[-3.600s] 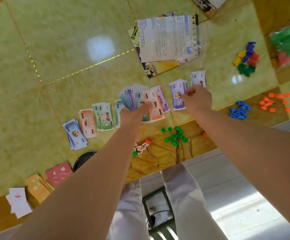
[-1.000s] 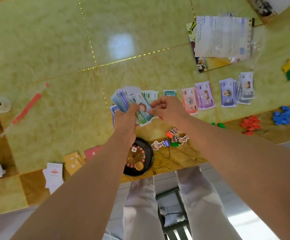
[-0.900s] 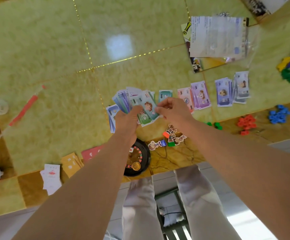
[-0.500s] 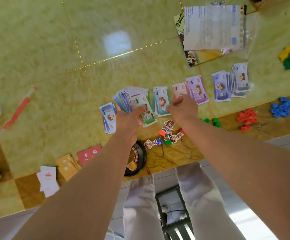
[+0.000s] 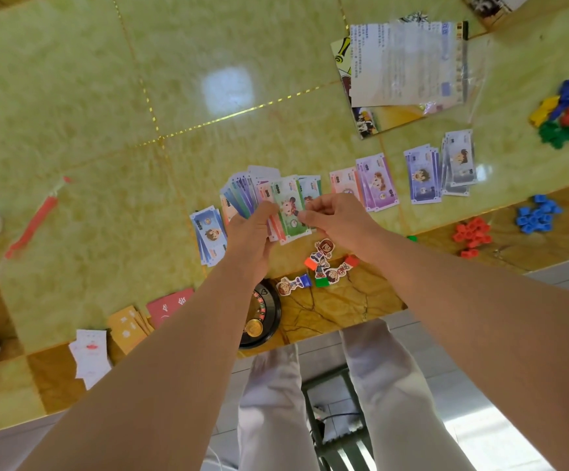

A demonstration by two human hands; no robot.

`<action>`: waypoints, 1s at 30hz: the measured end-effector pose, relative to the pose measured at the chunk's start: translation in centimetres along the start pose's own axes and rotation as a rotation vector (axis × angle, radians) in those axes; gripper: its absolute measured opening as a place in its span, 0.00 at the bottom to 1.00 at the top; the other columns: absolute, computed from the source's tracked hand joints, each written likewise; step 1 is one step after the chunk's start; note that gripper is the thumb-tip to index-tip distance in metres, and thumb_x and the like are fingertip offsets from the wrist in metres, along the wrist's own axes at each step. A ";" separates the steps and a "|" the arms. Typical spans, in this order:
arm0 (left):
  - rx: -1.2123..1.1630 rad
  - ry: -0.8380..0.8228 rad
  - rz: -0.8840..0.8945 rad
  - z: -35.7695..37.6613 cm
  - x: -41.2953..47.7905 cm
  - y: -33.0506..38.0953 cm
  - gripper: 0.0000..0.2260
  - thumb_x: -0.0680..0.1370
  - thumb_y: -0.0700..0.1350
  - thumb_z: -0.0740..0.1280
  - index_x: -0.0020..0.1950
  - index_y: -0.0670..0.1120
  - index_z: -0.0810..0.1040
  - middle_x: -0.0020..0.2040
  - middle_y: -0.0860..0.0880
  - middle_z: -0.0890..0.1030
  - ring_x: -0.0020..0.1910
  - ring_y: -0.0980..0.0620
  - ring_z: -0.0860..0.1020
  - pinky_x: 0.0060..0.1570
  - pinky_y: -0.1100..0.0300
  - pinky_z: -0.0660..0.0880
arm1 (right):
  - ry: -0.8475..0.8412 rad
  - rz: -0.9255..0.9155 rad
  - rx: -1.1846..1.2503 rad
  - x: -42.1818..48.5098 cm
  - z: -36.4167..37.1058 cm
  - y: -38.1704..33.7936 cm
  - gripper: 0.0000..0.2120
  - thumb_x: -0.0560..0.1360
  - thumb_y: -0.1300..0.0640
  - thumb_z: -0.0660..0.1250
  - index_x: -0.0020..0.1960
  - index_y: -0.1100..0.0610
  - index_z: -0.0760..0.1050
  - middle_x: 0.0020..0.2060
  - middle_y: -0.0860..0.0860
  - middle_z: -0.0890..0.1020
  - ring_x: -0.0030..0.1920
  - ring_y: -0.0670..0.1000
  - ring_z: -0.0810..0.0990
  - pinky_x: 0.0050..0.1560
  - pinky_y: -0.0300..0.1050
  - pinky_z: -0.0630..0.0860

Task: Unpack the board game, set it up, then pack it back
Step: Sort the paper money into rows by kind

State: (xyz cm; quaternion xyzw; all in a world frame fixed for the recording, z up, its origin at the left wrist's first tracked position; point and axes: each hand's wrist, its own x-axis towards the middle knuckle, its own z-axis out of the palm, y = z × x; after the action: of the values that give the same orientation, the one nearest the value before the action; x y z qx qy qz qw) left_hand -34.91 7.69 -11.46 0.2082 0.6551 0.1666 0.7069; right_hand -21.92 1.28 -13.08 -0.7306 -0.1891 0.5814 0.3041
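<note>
While both forearms are reaching forward over the table edge, the left hand point(image 5: 252, 239) is gripping a fan of banknotes point(image 5: 242, 195) by their near ends, the fan spreading away and to the left. The right hand point(image 5: 339, 219), knuckles up, is pinching the green note point(image 5: 288, 207) at the fan's right end between thumb and forefinger. The note's long axis is running away from the person, its far end leaning slightly left. A blue note pile point(image 5: 208, 236) is lying just left of the left hand. A purple note pile point(image 5: 378, 186) is lying beyond the right hand, and character pawns point(image 5: 324, 263) are lying just nearer than both hands.
</note>
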 end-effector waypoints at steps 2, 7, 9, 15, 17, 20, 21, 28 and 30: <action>0.010 0.018 0.012 0.0 0.0 0.1 0.07 0.76 0.33 0.65 0.45 0.45 0.76 0.33 0.52 0.83 0.33 0.55 0.82 0.35 0.61 0.80 | 0.002 0.000 -0.014 0.1 -0.1 -0.1 0.03 0.75 0.58 0.70 0.48 0.57 0.80 0.37 0.48 0.79 0.34 0.42 0.75 0.36 0.31 0.72; 0.064 0.215 0.080 -1.0 0.5 0.0 0.07 0.72 0.37 0.69 0.39 0.47 0.72 0.41 0.46 0.78 0.39 0.48 0.78 0.43 0.53 0.76 | 0.117 -0.030 -0.064 0.5 -0.2 0.2 0.11 0.76 0.59 0.69 0.56 0.62 0.79 0.42 0.50 0.81 0.41 0.46 0.77 0.45 0.37 0.75; 0.082 0.309 0.106 -1.6 0.5 0.2 0.10 0.69 0.41 0.70 0.38 0.47 0.68 0.42 0.44 0.73 0.40 0.48 0.73 0.41 0.52 0.71 | 0.225 -0.032 -0.118 0.8 -0.4 0.3 0.08 0.76 0.59 0.70 0.53 0.60 0.80 0.41 0.49 0.80 0.43 0.48 0.77 0.49 0.40 0.75; 0.100 0.399 0.171 -3.3 0.1 1.0 0.10 0.72 0.36 0.70 0.38 0.47 0.71 0.36 0.49 0.76 0.37 0.49 0.77 0.35 0.60 0.75 | 0.306 -0.025 -0.163 1.2 0.3 -0.1 0.07 0.73 0.59 0.72 0.46 0.54 0.75 0.34 0.47 0.76 0.41 0.49 0.77 0.46 0.44 0.76; 0.105 0.383 0.160 -4.0 0.2 1.2 0.08 0.73 0.36 0.70 0.40 0.46 0.73 0.37 0.51 0.77 0.34 0.54 0.78 0.29 0.66 0.75 | 0.288 -0.034 -0.166 1.3 1.2 -0.3 0.07 0.73 0.59 0.73 0.46 0.55 0.75 0.34 0.47 0.75 0.41 0.49 0.77 0.45 0.42 0.75; 0.104 0.340 0.124 -4.7 0.4 1.4 0.08 0.72 0.37 0.72 0.48 0.43 0.75 0.38 0.50 0.78 0.34 0.55 0.78 0.26 0.68 0.73 | 0.257 -0.039 -0.194 1.6 2.9 -0.7 0.07 0.72 0.59 0.74 0.44 0.55 0.75 0.31 0.46 0.74 0.39 0.48 0.76 0.40 0.38 0.72; 0.112 0.324 0.115 -4.8 0.6 1.4 0.09 0.72 0.38 0.72 0.49 0.42 0.75 0.38 0.49 0.78 0.34 0.53 0.78 0.27 0.67 0.73 | 0.257 -0.037 -0.209 1.7 3.3 -0.7 0.08 0.72 0.59 0.74 0.43 0.54 0.74 0.31 0.46 0.74 0.38 0.48 0.76 0.40 0.39 0.73; 0.082 0.218 0.078 -5.5 1.8 0.9 0.10 0.70 0.38 0.75 0.48 0.45 0.78 0.48 0.44 0.84 0.47 0.45 0.84 0.50 0.51 0.81 | 0.370 -0.002 -0.357 2.8 5.1 -0.2 0.09 0.73 0.54 0.72 0.42 0.52 0.71 0.34 0.44 0.74 0.39 0.47 0.75 0.42 0.43 0.72; 0.086 0.188 0.068 -5.4 2.0 0.8 0.09 0.70 0.38 0.75 0.47 0.46 0.79 0.47 0.45 0.85 0.47 0.46 0.84 0.51 0.49 0.80 | 0.351 -0.036 -0.264 2.9 5.1 -0.2 0.09 0.74 0.51 0.71 0.43 0.55 0.73 0.34 0.47 0.75 0.38 0.47 0.74 0.41 0.43 0.71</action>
State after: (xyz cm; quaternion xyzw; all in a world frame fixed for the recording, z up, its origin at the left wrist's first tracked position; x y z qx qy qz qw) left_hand -40.07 9.81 -13.09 0.2440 0.7177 0.1811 0.6266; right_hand -26.11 4.37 -15.76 -0.8505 -0.2208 0.4099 0.2447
